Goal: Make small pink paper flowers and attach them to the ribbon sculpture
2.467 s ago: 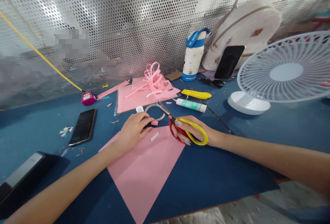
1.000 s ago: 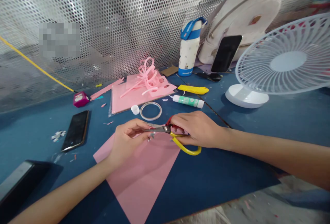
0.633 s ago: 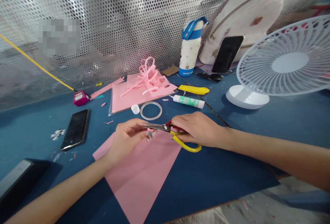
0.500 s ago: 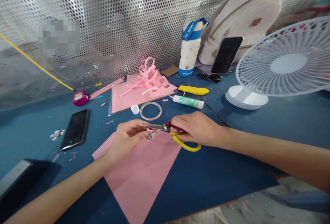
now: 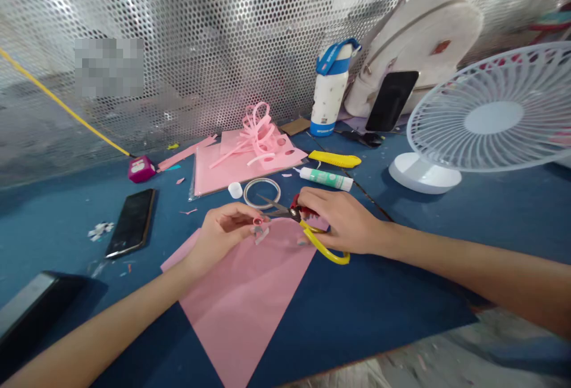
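My right hand (image 5: 345, 218) grips a pair of scissors (image 5: 292, 212) with red and yellow handles; the blades stand apart and point left. Close to the blade tips, my left hand (image 5: 225, 227) pinches a small curled pink paper piece (image 5: 259, 221) between thumb and fingers. A whitish, shiny bit hangs from that piece; I cannot make out what it is. Under both hands lies a large pink paper sheet (image 5: 245, 304), one corner toward me. Just beyond the blades is a roll of tape (image 5: 246, 193), flat on the table.
Behind the hands are a pink paper stack (image 5: 205, 177), curled pink strips (image 5: 259, 129), a glue tube (image 5: 328, 179) and a yellow cutter (image 5: 334, 159). A bottle (image 5: 328, 96) and white fan (image 5: 428, 174) stand right. A phone (image 5: 132, 221) and tape measure (image 5: 141, 169) lie left.
The scissor blades have spread from nearly closed, and the right hand has shifted slightly right. The curled pink piece between the left fingers shows more now.
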A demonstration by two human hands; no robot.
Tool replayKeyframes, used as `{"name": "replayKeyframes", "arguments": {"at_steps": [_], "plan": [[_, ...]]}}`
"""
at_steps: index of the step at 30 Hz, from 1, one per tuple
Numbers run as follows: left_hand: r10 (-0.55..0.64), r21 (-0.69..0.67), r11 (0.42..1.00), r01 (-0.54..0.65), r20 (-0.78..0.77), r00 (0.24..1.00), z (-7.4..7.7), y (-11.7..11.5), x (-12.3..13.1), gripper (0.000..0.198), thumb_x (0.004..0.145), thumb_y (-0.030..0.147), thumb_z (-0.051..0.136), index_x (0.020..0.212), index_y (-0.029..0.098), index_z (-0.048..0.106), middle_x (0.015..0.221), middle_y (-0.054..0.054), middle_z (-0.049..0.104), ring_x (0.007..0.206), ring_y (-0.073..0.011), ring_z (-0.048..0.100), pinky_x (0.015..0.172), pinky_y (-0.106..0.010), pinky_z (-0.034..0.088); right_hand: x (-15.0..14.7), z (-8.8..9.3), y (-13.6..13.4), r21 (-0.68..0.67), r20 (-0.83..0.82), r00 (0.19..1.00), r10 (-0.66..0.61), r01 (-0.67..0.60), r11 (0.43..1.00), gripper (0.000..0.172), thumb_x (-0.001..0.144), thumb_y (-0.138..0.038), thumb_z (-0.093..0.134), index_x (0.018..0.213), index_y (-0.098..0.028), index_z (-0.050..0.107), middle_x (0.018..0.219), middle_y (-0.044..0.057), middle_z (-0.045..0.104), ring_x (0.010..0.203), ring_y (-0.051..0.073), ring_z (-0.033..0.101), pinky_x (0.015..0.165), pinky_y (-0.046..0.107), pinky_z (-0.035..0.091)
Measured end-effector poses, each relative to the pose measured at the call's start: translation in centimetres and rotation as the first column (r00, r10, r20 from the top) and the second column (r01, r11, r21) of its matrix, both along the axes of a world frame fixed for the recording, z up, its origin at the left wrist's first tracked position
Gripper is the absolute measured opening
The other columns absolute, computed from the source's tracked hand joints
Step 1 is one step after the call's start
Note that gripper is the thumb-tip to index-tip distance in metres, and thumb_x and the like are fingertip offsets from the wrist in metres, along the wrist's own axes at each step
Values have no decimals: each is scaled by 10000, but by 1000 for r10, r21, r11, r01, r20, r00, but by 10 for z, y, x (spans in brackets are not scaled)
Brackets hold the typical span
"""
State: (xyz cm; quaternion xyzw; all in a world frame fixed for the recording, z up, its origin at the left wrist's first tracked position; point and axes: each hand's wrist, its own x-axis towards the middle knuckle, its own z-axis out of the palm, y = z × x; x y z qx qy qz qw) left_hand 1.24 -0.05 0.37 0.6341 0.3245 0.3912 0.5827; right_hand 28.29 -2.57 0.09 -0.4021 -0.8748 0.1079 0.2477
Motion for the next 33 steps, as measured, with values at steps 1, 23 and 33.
{"name": "replayKeyframes", "arguments": {"at_steps": [1,23,33], "plan": [[7,21,1000,-7,-2,1000,-1,1,-1,107,777,209,862,842,177,784,939,-77,795,848,-181,745,769,-276,619,0,1,0,-70,-53,999,6,-9,998,276,904,-431,640,876,-191,507,819,19,589,675,155,523,596,260,329],[-1,-213,976,38,170,986,-1,-3,4,153,918,319,740,957,173,714,807,-45,713,616,-133,640,631,-279,548,-8,-25,4,-507,-862,500,-84,-858,84,744,966,-807,249,928,-133,561,684,-41,481,424,63,365,599,380,642],[-132,-528,793,306,342,931,8,-13,9,274,808,217,809,1049,96,764,953,-82,646,679,-88,522,651,-220,466,-5,-30,6,-537,-833,534,-140,-843,-21,757,953,-814,285,886,-122,584,641,-49,505,398,65,401,643,433,673]]}}
